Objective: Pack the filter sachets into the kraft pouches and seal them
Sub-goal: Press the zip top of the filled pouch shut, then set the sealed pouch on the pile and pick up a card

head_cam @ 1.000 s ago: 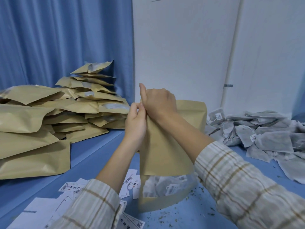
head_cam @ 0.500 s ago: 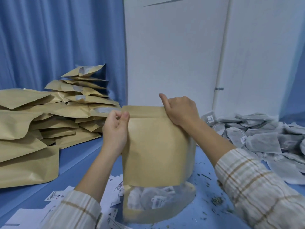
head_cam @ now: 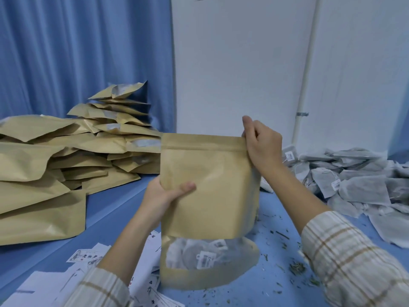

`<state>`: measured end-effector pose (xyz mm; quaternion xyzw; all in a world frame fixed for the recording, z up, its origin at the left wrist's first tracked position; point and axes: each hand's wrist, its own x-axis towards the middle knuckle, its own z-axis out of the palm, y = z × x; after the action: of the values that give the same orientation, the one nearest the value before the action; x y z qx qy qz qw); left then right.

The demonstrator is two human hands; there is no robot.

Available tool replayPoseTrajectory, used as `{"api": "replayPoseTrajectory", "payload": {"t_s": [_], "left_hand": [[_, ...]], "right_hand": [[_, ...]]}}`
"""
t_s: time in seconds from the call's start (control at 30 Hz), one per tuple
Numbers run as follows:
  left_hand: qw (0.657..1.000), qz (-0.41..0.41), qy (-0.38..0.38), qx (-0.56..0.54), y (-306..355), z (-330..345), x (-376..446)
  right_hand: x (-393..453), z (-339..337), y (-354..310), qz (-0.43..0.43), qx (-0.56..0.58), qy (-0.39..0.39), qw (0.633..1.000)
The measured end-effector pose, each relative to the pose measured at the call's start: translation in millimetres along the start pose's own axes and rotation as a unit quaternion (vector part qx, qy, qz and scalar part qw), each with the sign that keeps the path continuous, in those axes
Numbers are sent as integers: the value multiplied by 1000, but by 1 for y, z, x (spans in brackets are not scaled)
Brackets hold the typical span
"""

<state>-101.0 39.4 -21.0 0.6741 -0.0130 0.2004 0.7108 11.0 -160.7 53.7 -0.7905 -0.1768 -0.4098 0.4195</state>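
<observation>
While two hands grip it, one kraft pouch stands upright.

We've got the pouch upright between both hands: left hand on its left edge, right hand at its top right corner. Pouch stack left of left hand, sachet pile right of right hand, paper slips under left forearm, all on worktop.
</observation>
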Motion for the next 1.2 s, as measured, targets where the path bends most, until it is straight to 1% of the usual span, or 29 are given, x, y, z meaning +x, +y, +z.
{"api": "replayPoseTrajectory", "payload": {"t_s": [0.03,0.07,0.1,0.17,0.2,0.23,0.3,0.37,0.43,0.53,0.6,0.67,0.7,0.77,0.83,0.93,1.0,1.07,1.13,1.2], "left_hand": [[1000,0,24,-19,-2,-3,1],[998,3,43,-35,-2,-6,3],[997,5,55,-48,-2,-10,5],[996,8,70,-58,-1,-16,9],[995,9,75,-70,-1,-18,10],[993,10,80,-90,0,-19,11],[987,8,87,-137,3,-22,13],[981,2,101,-163,8,-26,14],[980,-6,105,-167,10,-32,14],[985,-19,54,-161,9,-44,7],[994,-51,3,-102,3,-53,-4],[994,-90,-39,-36,-6,-63,-17],[994,-97,-36,-21,-10,-67,-23],[995,-96,21,-14,-11,-78,-31],[992,-101,70,-16,-6,-91,-38],[989,-118,85,-18,4,-117,-49],[988,-122,81,-58,9,-140,-56],[975,-111,79,-174,12,-160,-63],[945,-71,82,-308,12,-177,-67],[911,-31,82,-404,7,-187,-69]], "right_hand": [[-4,0,4,30,72,-10,997],[-10,-2,9,67,129,-44,988],[-18,-4,17,104,176,-112,972],[-38,-6,39,157,246,-289,912],[-48,-7,48,175,258,-355,881],[-57,-6,55,180,258,-402,860],[-70,-3,62,168,248,-443,845],[-77,2,59,156,257,-432,850],[-79,7,50,166,273,-393,862],[-83,18,38,191,292,-341,873],[-89,27,30,217,320,-303,871],[-95,39,23,260,348,-269,860],[-98,44,18,276,353,-263,854],[-103,55,6,287,352,-257,853],[-107,68,-6,280,363,-256,851],[-115,86,-30,285,381,-269,838],[-120,99,-47,309,409,-279,812],[-126,113,-63,345,453,-285,771],[-134,126,-83,375,485,-285,737],[-144,137,-101,395,503,-272,719]]}}
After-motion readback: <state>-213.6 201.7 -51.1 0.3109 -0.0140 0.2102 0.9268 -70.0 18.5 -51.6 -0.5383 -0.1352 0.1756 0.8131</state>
